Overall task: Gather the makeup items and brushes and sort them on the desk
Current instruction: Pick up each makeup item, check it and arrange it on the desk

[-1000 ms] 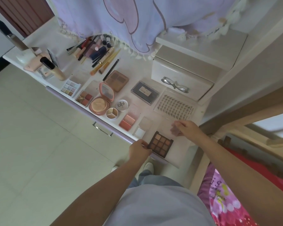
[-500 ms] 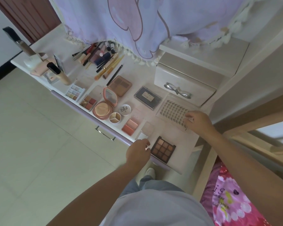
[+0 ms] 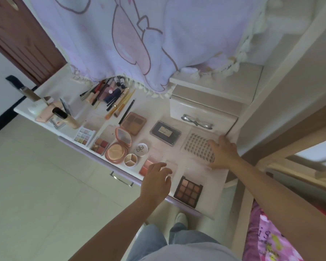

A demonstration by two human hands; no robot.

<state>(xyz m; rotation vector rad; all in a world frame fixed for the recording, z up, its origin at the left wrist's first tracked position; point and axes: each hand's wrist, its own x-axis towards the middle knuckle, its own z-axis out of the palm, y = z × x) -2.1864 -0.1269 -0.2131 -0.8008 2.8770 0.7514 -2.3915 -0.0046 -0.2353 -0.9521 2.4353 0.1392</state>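
The white desk [image 3: 211, 196] carries rows of makeup. My right hand [image 3: 222, 153] lies with fairly straight fingers on the near right part of a clear tray of small dotted pieces [image 3: 196, 145]. My left hand [image 3: 156, 178] hovers with loosely spread fingers over a pink blush palette [image 3: 145, 165] and a small clear case [image 3: 173, 165], holding nothing. A brown nine-pan eyeshadow palette [image 3: 188, 191] sits at the front edge between my hands. Brushes and pencils [image 3: 111, 99] lie piled at the back.
Left of my hands sit a trio pot [image 3: 130, 161], a white round lid [image 3: 141, 149], an open pink compact [image 3: 117, 147], a dark grey box [image 3: 165, 132], more palettes and a foundation bottle [image 3: 66, 119]. A small drawer unit [image 3: 201, 113] and a hanging purple cloth [image 3: 139, 34] stand behind.
My right hand moved from beside the brown palette back onto the clear dotted tray. My left hand left the desk's front edge and rose over the blush palette.
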